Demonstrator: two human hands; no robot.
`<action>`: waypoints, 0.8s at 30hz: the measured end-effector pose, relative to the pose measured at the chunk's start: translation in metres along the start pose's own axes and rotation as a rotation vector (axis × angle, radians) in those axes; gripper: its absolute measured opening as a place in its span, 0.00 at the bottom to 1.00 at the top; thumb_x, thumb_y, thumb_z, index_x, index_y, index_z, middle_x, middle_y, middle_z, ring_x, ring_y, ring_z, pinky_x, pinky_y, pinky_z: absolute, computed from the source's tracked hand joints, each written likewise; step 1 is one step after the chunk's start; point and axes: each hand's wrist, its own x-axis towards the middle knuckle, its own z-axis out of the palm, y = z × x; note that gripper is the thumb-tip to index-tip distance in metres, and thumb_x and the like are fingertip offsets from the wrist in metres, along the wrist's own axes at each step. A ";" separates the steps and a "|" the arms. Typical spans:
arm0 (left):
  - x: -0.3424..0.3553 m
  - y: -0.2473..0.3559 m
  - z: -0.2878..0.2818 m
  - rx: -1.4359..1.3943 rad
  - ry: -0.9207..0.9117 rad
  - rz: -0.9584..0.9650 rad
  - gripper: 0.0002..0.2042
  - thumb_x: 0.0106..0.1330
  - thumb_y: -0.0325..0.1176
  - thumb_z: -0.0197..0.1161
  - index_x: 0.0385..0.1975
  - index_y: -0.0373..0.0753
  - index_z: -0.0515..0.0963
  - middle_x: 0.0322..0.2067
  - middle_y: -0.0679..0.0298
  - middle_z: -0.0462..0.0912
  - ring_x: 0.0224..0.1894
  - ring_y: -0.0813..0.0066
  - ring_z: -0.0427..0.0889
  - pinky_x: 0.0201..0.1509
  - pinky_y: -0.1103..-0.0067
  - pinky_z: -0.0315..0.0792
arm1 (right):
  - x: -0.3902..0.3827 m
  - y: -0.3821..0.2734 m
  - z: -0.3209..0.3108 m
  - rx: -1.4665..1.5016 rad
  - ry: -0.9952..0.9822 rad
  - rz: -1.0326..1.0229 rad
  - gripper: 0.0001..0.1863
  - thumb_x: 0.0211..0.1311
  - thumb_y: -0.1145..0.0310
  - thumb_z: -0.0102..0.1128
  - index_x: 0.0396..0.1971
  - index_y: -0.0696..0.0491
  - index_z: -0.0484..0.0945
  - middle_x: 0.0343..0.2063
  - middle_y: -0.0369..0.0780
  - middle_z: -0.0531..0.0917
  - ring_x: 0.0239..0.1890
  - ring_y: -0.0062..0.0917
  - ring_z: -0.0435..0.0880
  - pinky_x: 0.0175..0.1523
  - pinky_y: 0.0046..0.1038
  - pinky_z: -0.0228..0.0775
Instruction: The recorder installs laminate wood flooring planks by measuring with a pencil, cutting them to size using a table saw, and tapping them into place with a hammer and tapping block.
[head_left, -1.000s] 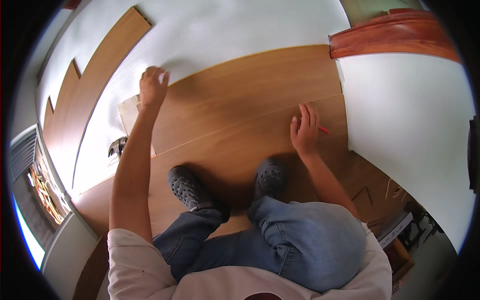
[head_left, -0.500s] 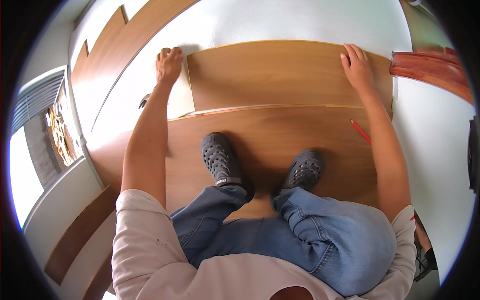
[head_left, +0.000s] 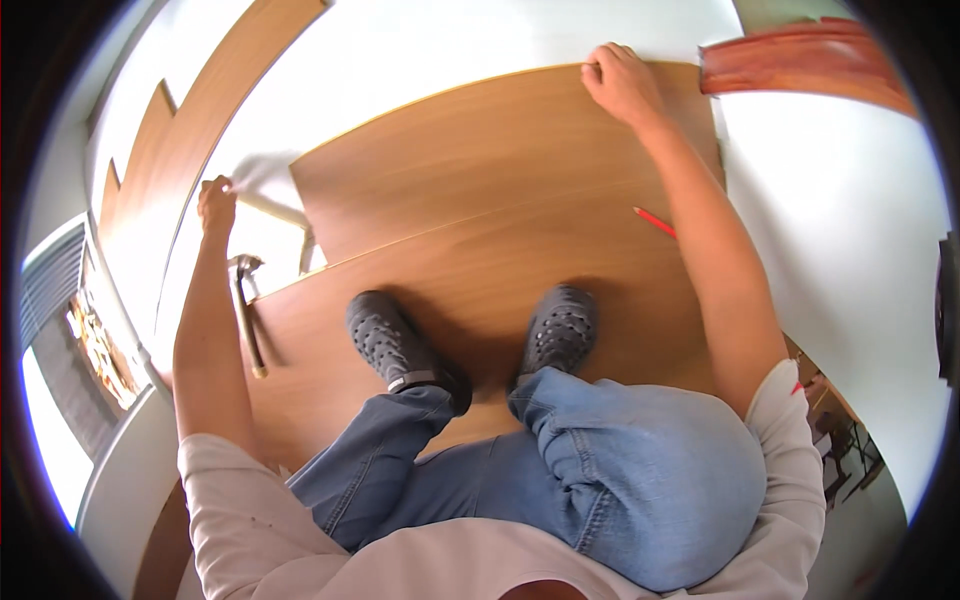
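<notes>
Right hand (head_left: pixel 618 82) was curled at the far edge of a long brown wood-look plank (head_left: pixel 470 150), couldn't tell if it gripped. Plank lay right against the brown wood-look flooring (head_left: pixel 470 250) underfoot. Left hand (head_left: pixel 217 203) was bunched over white sheeting (head_left: pixel 400 60), couldn't tell if it held anything. Dark-headed claw hammer (head_left: pixel 247 320) sat beside that forearm (head_left: pixel 208 350), red pencil (head_left: pixel 655 221) by the other
</notes>
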 end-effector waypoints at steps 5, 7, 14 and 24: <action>-0.026 0.075 -0.030 -0.166 0.136 0.119 0.14 0.69 0.43 0.66 0.47 0.43 0.82 0.52 0.55 0.78 0.56 0.56 0.77 0.61 0.62 0.73 | 0.008 -0.004 -0.006 0.037 0.098 0.027 0.09 0.58 0.66 0.61 0.25 0.53 0.74 0.28 0.39 0.81 0.39 0.38 0.81 0.42 0.41 0.74; -0.040 0.119 -0.040 -0.408 0.167 0.335 0.17 0.70 0.47 0.64 0.47 0.39 0.82 0.47 0.55 0.82 0.49 0.59 0.80 0.57 0.66 0.74 | 0.007 -0.009 -0.009 0.029 0.146 -0.017 0.10 0.55 0.66 0.63 0.23 0.52 0.72 0.26 0.38 0.80 0.35 0.37 0.79 0.39 0.41 0.72; -0.061 0.156 -0.064 -0.625 -0.203 0.191 0.20 0.72 0.48 0.61 0.44 0.33 0.82 0.34 0.57 0.83 0.38 0.69 0.79 0.47 0.73 0.72 | 0.006 -0.022 -0.007 0.073 0.272 0.006 0.11 0.51 0.66 0.65 0.21 0.53 0.71 0.26 0.41 0.79 0.34 0.42 0.77 0.37 0.43 0.71; -0.066 0.171 -0.039 -0.673 -0.098 0.129 0.15 0.73 0.44 0.59 0.40 0.36 0.80 0.33 0.61 0.80 0.35 0.70 0.72 0.44 0.72 0.69 | -0.001 -0.007 -0.011 0.195 0.317 0.024 0.06 0.50 0.71 0.64 0.22 0.50 0.74 0.26 0.36 0.80 0.35 0.34 0.78 0.43 0.36 0.72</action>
